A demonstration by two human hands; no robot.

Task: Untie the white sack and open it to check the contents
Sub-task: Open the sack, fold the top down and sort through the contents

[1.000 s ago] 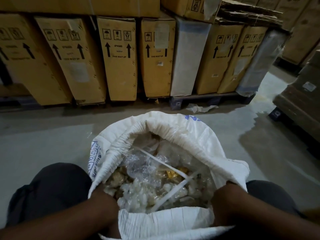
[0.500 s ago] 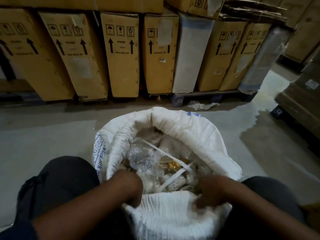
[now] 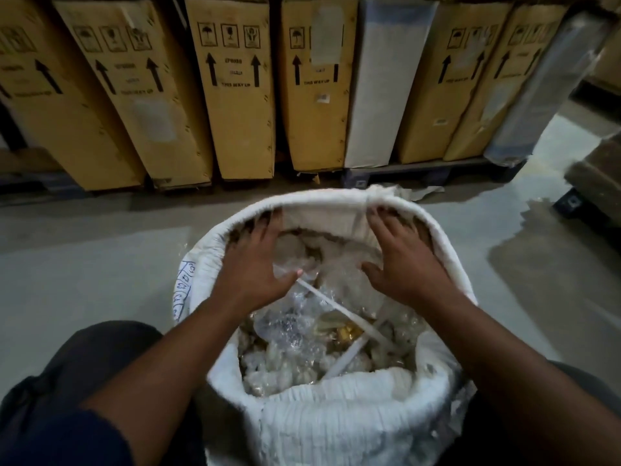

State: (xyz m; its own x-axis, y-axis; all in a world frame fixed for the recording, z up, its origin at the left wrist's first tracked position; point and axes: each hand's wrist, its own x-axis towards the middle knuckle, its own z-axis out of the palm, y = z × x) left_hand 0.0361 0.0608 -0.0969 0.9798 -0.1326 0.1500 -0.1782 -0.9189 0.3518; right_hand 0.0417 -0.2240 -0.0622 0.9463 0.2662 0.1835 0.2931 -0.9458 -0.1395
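Head view: the white sack (image 3: 336, 415) stands on the grey floor (image 3: 84, 257) between the person's knees, which are in dark trousers (image 3: 84, 371). Its mouth is wide open, with the rim rolled down into a thick white collar all round. Blue handwriting (image 3: 184, 284) runs down the sack's outer left side.

Both hands reach across the opening to the sack's far rim. The left hand (image 3: 255, 264) lies flat with straight, slightly spread fingers, its fingertips at the inner face of the far-left rim. The right hand (image 3: 403, 260) is likewise flat and released, its fingertips against the inner far-right rim; neither hand grasps anything (whether the palms press on the contents cannot be told).

Inside the sack lie clear plastic bags (image 3: 292, 327) of pale lumps, a few yellow-gold pieces (image 3: 347, 332) near the middle, and two white straps (image 3: 336, 307) that cross over them.

Beyond the sack, a row of tall cardboard boxes (image 3: 238, 95) marked with arrows and "THIS WAY UP" leans together; those to the right stand on a dark pallet (image 3: 420, 168). A crumpled scrap of paper (image 3: 423, 193) lies on the floor just behind the sack's far rim.
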